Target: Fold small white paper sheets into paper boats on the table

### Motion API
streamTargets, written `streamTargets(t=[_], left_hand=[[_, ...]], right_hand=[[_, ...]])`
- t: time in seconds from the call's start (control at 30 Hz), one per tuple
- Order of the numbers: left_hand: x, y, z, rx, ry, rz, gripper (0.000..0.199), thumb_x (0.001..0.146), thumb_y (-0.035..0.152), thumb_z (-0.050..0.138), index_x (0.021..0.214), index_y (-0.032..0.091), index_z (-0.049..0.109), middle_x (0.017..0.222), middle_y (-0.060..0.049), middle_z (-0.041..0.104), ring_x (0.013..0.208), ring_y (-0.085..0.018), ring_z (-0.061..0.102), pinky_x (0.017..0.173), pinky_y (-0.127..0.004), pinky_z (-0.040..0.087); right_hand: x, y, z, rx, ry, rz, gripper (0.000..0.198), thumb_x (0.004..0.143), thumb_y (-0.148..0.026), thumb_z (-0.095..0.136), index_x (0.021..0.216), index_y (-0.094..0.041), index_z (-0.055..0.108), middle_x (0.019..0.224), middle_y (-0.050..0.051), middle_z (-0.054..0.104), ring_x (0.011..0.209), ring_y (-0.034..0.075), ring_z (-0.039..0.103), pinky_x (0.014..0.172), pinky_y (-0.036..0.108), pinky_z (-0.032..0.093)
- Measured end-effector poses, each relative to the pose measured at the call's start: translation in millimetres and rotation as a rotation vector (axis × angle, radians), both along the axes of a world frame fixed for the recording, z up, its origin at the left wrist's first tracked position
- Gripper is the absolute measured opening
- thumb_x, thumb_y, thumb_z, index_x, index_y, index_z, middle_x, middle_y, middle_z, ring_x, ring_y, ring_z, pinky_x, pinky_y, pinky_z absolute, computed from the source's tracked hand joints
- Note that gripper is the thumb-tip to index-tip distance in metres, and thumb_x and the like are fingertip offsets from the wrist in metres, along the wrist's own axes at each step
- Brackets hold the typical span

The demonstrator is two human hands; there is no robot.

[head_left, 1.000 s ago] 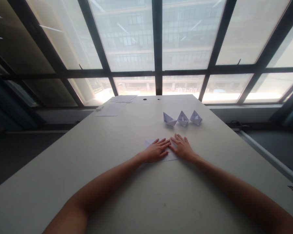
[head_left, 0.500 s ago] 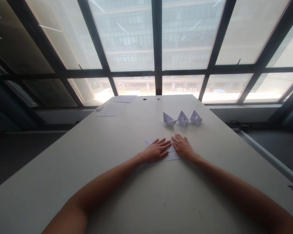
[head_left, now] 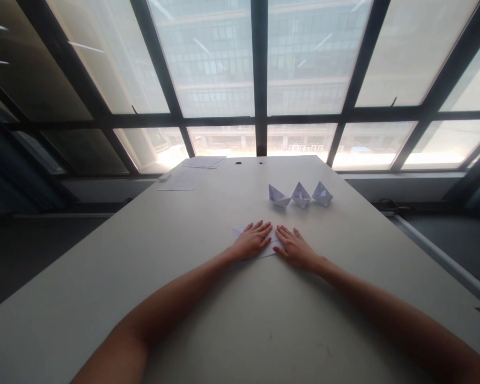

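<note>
Our left hand (head_left: 253,241) and right hand (head_left: 298,249), both flat, grasping nothing, over folded paper (head_left: 269,250); uneven pressure could skew it.

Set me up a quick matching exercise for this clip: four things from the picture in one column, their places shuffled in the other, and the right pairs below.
Things
1. left hand
2. paper boats
3. right hand
4. paper sheets

Places
A. far left part of the white table
B. at the right side of the folded paper
C. in a row of three, beyond the folded paper
D. over the left part of the folded paper

Pairs: 1-D, 2-C, 3-B, 4-A
</note>
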State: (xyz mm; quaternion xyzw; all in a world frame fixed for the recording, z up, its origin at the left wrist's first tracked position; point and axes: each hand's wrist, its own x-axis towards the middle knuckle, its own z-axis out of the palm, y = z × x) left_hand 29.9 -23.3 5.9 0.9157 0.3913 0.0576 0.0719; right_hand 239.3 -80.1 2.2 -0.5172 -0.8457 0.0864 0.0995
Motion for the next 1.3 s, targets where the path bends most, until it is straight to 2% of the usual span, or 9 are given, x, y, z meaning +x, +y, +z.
streamTargets(t=[0.13, 0.23, 0.37, 0.5, 0.63, 0.87, 1.03, 1.13, 1.3], left_hand=[[1, 0, -3.6, 0.04, 0.0, 0.062, 0.062, 0.102, 0.051, 0.027, 0.154, 0.018, 0.029, 0.161, -0.008, 0.025, 0.15, -0.023, 0.017, 0.121, -0.045, 0.016], [2, -1, -5.7, 0.064, 0.015, 0.148, 0.065, 0.1, 0.052, 0.029, 0.153, 0.014, 0.03, 0.161, -0.011, 0.025, 0.15, -0.025, 0.019, 0.12, -0.048, 0.016], [3, -2, -6.9, 0.096, 0.018, 0.257, 0.067, 0.099, 0.054, 0.03, 0.152, 0.013, 0.032, 0.16, -0.014, 0.027, 0.149, -0.028, 0.02, 0.12, -0.054, 0.014], [3, -2, -6.1, 0.098, 0.004, 0.29, 0.067, 0.098, 0.054, 0.031, 0.152, 0.014, 0.032, 0.159, -0.016, 0.028, 0.149, -0.03, 0.021, 0.119, -0.055, 0.015], [2, -2, -5.7, 0.088, -0.005, 0.276, 0.067, 0.099, 0.053, 0.031, 0.152, 0.013, 0.031, 0.159, -0.017, 0.027, 0.149, -0.032, 0.02, 0.118, -0.056, 0.015], [-2, -1, -5.5, 0.069, -0.013, 0.236, 0.065, 0.099, 0.053, 0.033, 0.152, 0.016, 0.031, 0.16, -0.014, 0.026, 0.149, -0.031, 0.018, 0.118, -0.057, 0.014], [-3, -5, 1.3, 0.018, -0.021, 0.047, 0.063, 0.101, 0.057, 0.027, 0.153, 0.023, 0.031, 0.161, -0.008, 0.027, 0.15, -0.027, 0.018, 0.119, -0.053, 0.014], [-2, -9, 5.2, -0.012, -0.035, -0.08, 0.062, 0.102, 0.057, 0.022, 0.155, 0.025, 0.027, 0.161, -0.006, 0.025, 0.15, -0.022, 0.018, 0.12, -0.048, 0.012], [-1, -11, 5.6, -0.014, -0.049, -0.097, 0.061, 0.103, 0.054, 0.021, 0.156, 0.022, 0.025, 0.161, -0.008, 0.026, 0.15, -0.021, 0.018, 0.121, -0.046, 0.012]], right_hand=[[0, 1, 0, -0.005, -0.023, -0.061, 0.072, 0.101, -0.056, 0.023, 0.154, -0.007, 0.028, 0.161, 0.017, 0.021, 0.15, 0.026, 0.015, 0.12, 0.052, 0.01], [0, 1, -2, -0.019, -0.035, -0.087, 0.074, 0.1, -0.058, 0.02, 0.154, -0.007, 0.027, 0.161, 0.017, 0.019, 0.15, 0.026, 0.013, 0.119, 0.053, 0.008], [0, 1, -6, -0.014, -0.049, -0.171, 0.08, 0.099, -0.062, 0.015, 0.154, -0.005, 0.026, 0.161, 0.02, 0.018, 0.151, 0.028, 0.01, 0.119, 0.056, 0.003], [0, 2, -9, -0.017, -0.05, -0.229, 0.088, 0.097, -0.065, 0.018, 0.152, 0.003, 0.026, 0.159, 0.026, 0.018, 0.15, 0.033, 0.009, 0.118, 0.057, 0.003], [0, 3, -10, -0.023, -0.015, -0.226, 0.087, 0.097, -0.065, 0.021, 0.153, 0.001, 0.025, 0.159, 0.027, 0.017, 0.15, 0.032, 0.009, 0.118, 0.057, 0.004], [0, -1, 0, 0.002, 0.099, -0.058, 0.061, 0.103, -0.053, 0.021, 0.148, -0.016, 0.04, 0.159, 0.015, 0.028, 0.15, 0.025, 0.016, 0.118, 0.059, 0.005], [-2, -1, 7, 0.024, 0.178, 0.067, 0.051, 0.105, -0.044, 0.026, 0.14, -0.019, 0.052, 0.152, 0.012, 0.043, 0.146, 0.023, 0.028, 0.119, 0.054, 0.014], [-2, 0, 8, 0.046, 0.234, 0.139, 0.048, 0.105, -0.04, 0.028, 0.142, -0.021, 0.05, 0.151, 0.009, 0.045, 0.144, 0.019, 0.033, 0.12, 0.047, 0.018], [0, 3, 6, 0.031, 0.263, 0.144, 0.048, 0.105, -0.04, 0.029, 0.144, -0.021, 0.049, 0.149, 0.008, 0.047, 0.142, 0.019, 0.036, 0.12, 0.047, 0.02]])
